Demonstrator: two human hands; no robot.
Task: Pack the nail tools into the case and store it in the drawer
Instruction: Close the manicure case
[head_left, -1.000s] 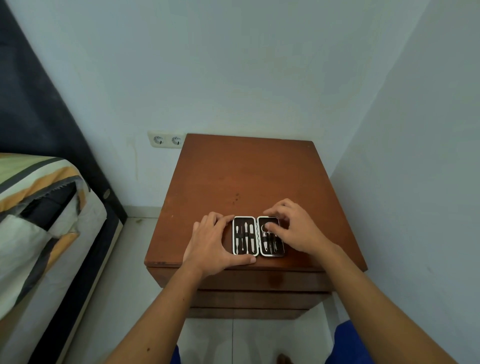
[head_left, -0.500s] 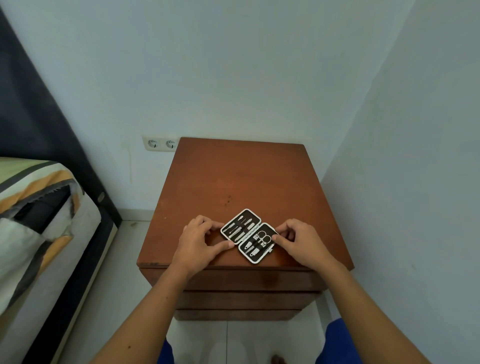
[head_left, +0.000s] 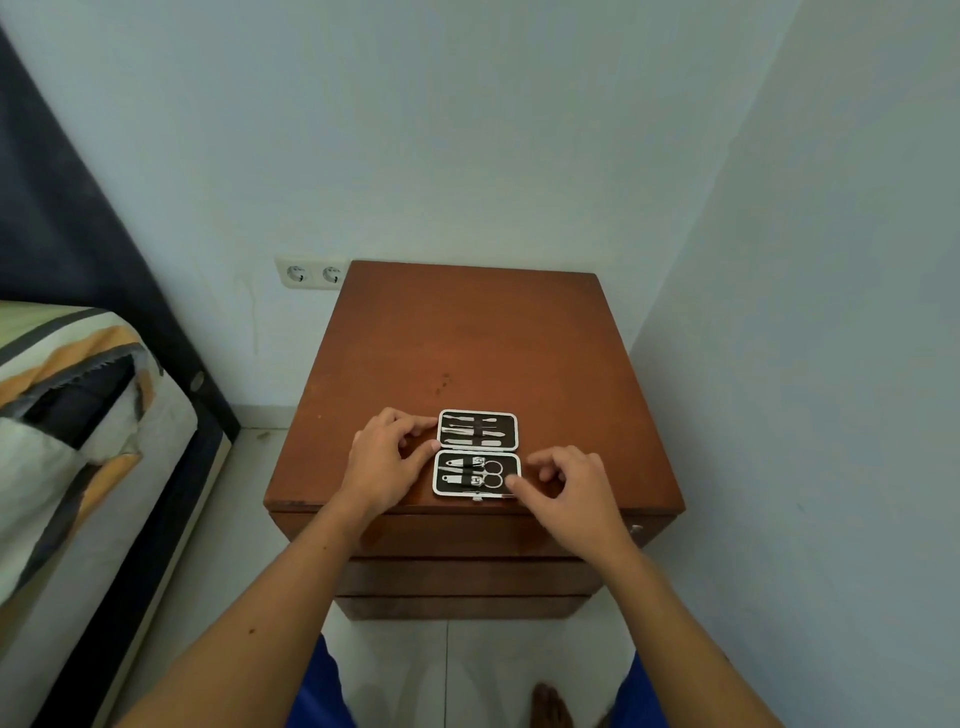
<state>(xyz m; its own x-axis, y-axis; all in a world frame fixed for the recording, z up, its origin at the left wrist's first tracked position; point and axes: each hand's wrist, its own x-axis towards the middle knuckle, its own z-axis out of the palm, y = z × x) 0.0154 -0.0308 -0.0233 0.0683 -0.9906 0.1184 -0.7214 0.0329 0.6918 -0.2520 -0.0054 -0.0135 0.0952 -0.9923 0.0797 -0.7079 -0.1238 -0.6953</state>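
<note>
Both halves of the open case (head_left: 477, 452) hold tools (head_left: 471, 430).

nightstand (head_left: 467, 338): matt reddish wood; nail tools (head_left: 475, 452): shiny metal; bedding (head_left: 67, 415): cloth

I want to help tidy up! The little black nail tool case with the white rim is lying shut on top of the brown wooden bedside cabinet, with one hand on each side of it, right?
Not quite: the head view shows the little black nail tool case with the white rim lying open, both halves flat with metal tools showing. It does lie on the brown wooden bedside cabinet, with the left hand and right hand at its sides.
</note>
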